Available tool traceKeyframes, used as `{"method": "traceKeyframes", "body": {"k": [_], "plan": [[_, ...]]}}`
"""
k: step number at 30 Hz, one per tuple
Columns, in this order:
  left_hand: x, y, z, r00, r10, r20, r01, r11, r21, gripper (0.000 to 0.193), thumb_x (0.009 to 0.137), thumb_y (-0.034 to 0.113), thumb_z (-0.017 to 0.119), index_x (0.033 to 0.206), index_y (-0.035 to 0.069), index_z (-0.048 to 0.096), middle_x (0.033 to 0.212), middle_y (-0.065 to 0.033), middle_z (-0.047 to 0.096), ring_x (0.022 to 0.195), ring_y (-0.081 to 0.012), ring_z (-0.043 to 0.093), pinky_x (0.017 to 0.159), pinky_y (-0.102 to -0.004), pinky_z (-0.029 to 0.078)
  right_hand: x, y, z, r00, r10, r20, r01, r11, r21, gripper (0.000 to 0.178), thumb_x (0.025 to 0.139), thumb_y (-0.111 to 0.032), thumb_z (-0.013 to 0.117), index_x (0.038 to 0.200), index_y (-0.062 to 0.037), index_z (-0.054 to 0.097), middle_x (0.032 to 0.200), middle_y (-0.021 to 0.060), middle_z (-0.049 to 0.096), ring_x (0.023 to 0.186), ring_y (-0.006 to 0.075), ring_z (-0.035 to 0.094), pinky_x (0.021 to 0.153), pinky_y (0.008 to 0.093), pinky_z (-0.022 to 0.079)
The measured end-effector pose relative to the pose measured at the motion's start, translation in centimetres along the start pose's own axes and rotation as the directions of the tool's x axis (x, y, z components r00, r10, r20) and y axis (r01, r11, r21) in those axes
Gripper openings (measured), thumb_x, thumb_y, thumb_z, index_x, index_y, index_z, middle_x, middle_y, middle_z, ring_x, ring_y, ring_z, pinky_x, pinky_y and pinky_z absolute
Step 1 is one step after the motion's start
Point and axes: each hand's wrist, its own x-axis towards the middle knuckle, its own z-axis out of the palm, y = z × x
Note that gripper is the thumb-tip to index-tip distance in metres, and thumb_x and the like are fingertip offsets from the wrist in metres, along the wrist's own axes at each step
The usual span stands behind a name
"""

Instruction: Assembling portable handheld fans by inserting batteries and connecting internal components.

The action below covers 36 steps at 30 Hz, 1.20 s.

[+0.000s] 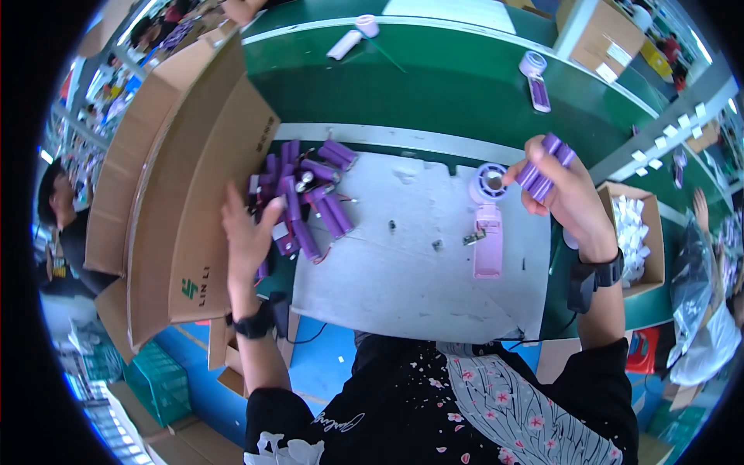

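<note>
A gray mat (387, 271) lies on a green table (387, 93), with a big brown box (221, 170) to its left. By the mat's top right corner, the right hand (572, 190) grips some purple tubes (540, 187), and a pink fan (488, 260) lies on the mat's right part. Left of the mat, the left hand (252, 236) has its fingers spread beside a purple tube pile (293, 201); I can't tell if it touches the box.

Looks smooth and faintly glossy, like plastic wrap, on the held purple cells (533, 180) and the piled purple cells (293, 200). Looks like smooth plastic on the pink fan (487, 262). Looks matt and scuffed on the grey sheet (372, 271), softly shiny on the green worktop (372, 93). Shows matt cardboard in the large box (203, 182), wrinkled glossy plastic in the clear bag (691, 271).
</note>
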Motion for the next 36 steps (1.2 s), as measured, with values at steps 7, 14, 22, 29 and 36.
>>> {"method": "traceKeyframes", "body": {"k": [7, 14, 22, 29, 36], "plan": [[-4.5, 19.1, -1.0, 0.734, 0.550, 0.398, -0.495, 0.835, -0.240, 0.062, 0.079, 0.022, 0.080, 0.135, 0.013, 0.056, 0.125, -0.0192, 0.054, 0.118, -0.0350, 0.053, 0.101, -0.0424, 0.044, -3.8, 3.2, -1.8, 0.984, -0.098, -0.148, 0.051, 0.956, -0.290, 0.039, 0.083, -0.004, 0.075, 0.115, -0.0040, 0.052, 0.085, 0.0072, 0.068, 0.069, 0.0139, 0.066, 0.055, 0.0244, 0.047], [-2.5, 22.8, 10.2, 0.435, 0.656, 0.616, -0.304, 0.752, -0.585, 0.046, 0.077, 0.014, 0.080, 0.119, 0.012, 0.063, 0.119, -0.0144, 0.057, 0.106, -0.0275, 0.060, 0.087, -0.0348, 0.051, -2.4, 7.2, 0.1, 0.891, -0.377, -0.255, 0.121, 0.736, -0.666, 0.040, 0.081, -0.007, 0.079, 0.115, -0.0015, 0.058, 0.087, 0.0055, 0.069, 0.070, 0.0121, 0.064, 0.059, 0.0255, 0.049], [-0.7, 20.5, 11.2, 0.463, 0.669, 0.582, 0.121, 0.602, -0.789, 0.028, 0.073, -0.003, 0.077, 0.098, 0.003, 0.065, 0.105, -0.0087, 0.065, 0.089, -0.0214, 0.066, 0.077, -0.0301, 0.054, -2.0, 10.5, -0.6, 0.806, -0.583, -0.100, 0.327, 0.580, -0.746, 0.035, 0.080, -0.006, 0.080, 0.109, -0.0019, 0.062, 0.089, 0.0114, 0.064, 0.078, 0.0138, 0.060, 0.067, 0.0271, 0.049], [0.2, 20.2, 10.3, 0.407, 0.765, 0.499, 0.007, 0.544, -0.839, 0.025, 0.073, -0.005, 0.076, 0.094, 0.003, 0.066, 0.096, -0.0101, 0.068, 0.081, -0.0213, 0.067, 0.072, -0.0316, 0.056, -2.4, 10.3, -0.8, 0.883, -0.441, -0.164, 0.255, 0.742, -0.620, 0.030, 0.087, -0.011, 0.074, 0.110, -0.0019, 0.058, 0.101, 0.0094, 0.058, 0.088, 0.0122, 0.056, 0.074, 0.0274, 0.047], [-0.1, 20.5, 9.5, 0.420, 0.773, 0.476, -0.190, 0.587, -0.787, 0.022, 0.072, -0.005, 0.076, 0.090, 0.003, 0.067, 0.095, -0.0101, 0.067, 0.079, -0.0213, 0.068, 0.069, -0.0304, 0.056, -2.3, 10.5, 0.4, 0.914, -0.269, -0.304, 0.119, 0.894, -0.433, 0.032, 0.092, -0.015, 0.071, 0.114, -0.0008, 0.052, 0.106, 0.0073, 0.057, 0.091, 0.0109, 0.057, 0.078, 0.0263, 0.048]]}}
